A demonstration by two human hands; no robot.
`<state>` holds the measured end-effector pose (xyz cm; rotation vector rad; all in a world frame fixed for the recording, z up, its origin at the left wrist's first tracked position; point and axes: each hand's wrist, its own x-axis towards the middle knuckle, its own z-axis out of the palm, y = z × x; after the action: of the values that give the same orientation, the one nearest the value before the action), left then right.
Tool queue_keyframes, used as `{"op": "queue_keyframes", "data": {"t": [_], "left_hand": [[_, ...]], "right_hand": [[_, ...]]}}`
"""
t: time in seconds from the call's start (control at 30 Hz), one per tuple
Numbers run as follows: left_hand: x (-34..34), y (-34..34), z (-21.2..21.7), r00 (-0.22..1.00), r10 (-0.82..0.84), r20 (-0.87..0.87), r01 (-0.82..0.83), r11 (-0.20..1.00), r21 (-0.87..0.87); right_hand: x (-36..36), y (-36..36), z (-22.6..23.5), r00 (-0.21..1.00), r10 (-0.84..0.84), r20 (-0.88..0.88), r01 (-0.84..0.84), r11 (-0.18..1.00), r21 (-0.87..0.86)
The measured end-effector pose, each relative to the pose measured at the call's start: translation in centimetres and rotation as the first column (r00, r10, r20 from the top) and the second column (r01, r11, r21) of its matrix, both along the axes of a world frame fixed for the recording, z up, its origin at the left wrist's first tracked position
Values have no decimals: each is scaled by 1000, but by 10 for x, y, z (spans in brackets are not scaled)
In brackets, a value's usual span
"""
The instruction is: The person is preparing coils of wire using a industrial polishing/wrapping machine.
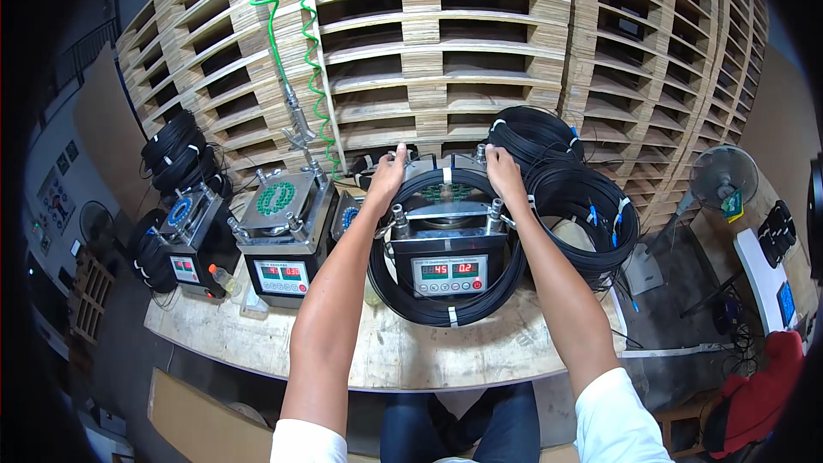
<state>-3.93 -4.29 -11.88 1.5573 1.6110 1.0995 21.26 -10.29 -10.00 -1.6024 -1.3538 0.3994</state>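
Stacked wooden pallets [480, 43] back a round plywood worktable [377, 347] carrying three metal-cased machines with red digital readouts. Both hands reach to the far side of the nearest machine [447, 249], which a coil of black cable [446, 304] encircles. The left hand [387, 173] and right hand [502, 170] each grip the coil's far edge, fingers curled over it. Risk noted: the loop could snag on the machine's corner posts [495, 210] or tangle with the neighbouring coils [583, 206] just beside it.
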Motion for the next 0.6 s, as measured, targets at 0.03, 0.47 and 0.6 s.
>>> {"op": "queue_keyframes", "data": {"t": [0.03,0.47,0.6], "left_hand": [[1,-3,2,1000,1,0,-1,1000,0],[0,0,0,995,36,-93,-36,999,5],[-12,12,-11,997,57,-56,-51,994,99]], "right_hand": [[0,0,-1,999,-24,37,25,999,-25],[9,8,-13,999,32,22,-34,996,83],[-2,6,-3,997,63,-36,-62,998,25]]}}
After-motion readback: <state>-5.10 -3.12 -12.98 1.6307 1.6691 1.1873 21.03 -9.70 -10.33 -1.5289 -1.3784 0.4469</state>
